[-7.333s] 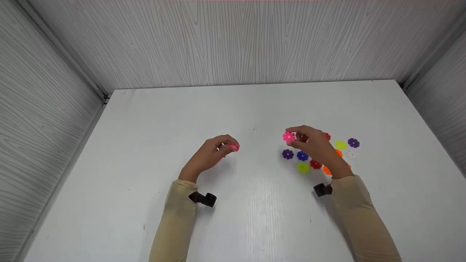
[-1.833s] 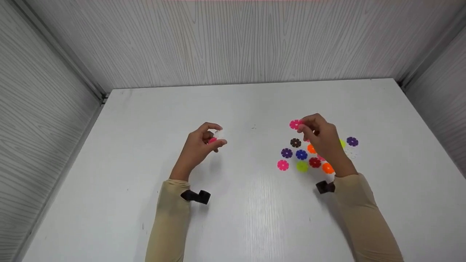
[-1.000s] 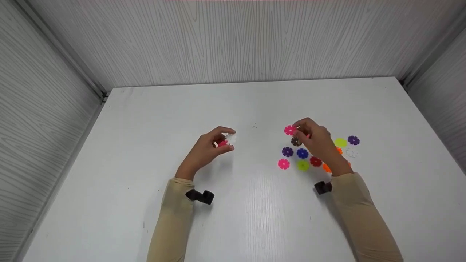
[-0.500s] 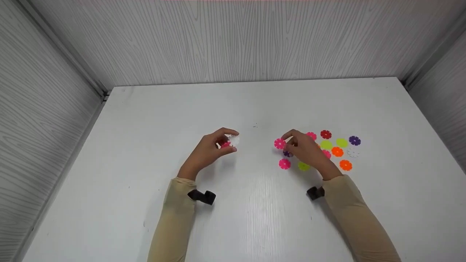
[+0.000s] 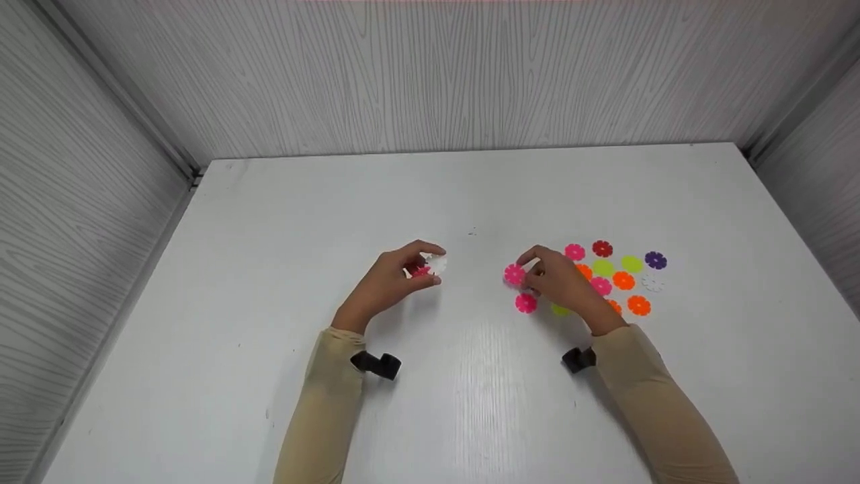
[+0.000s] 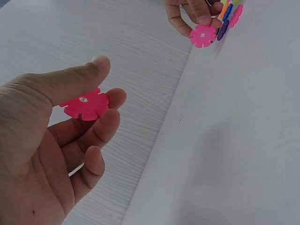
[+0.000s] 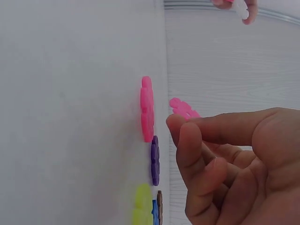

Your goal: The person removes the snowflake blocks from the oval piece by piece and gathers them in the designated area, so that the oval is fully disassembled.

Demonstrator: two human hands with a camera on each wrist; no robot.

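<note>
Out over the middle of the table, my left hand (image 5: 386,286) holds a white notched flower-shaped disc (image 5: 438,263) and a pink one (image 6: 89,105) between thumb and fingers. In the left wrist view the thumb covers part of the pink disc, and the white one is hidden. My right hand (image 5: 561,282) pinches another pink disc (image 5: 514,274) by its edge, at the left side of the scattered discs. Close below it lies a pink disc (image 5: 526,303) on the table. A purple disc (image 7: 155,159) and a lime disc (image 7: 142,206) lie nearby in the right wrist view.
Several more discs lie flat to the right, among them a red one (image 5: 602,249), an orange one (image 5: 639,305), a white one (image 5: 652,282) and a purple one (image 5: 656,260). The white tabletop (image 5: 282,222) ends at a wood-grain back wall (image 5: 430,74), with side walls left and right.
My right hand has moved left and nearer the front with its pink disc. My left hand has shifted slightly right. Since the oldest frame, a pink disc has come to lie at the front left of the group.
</note>
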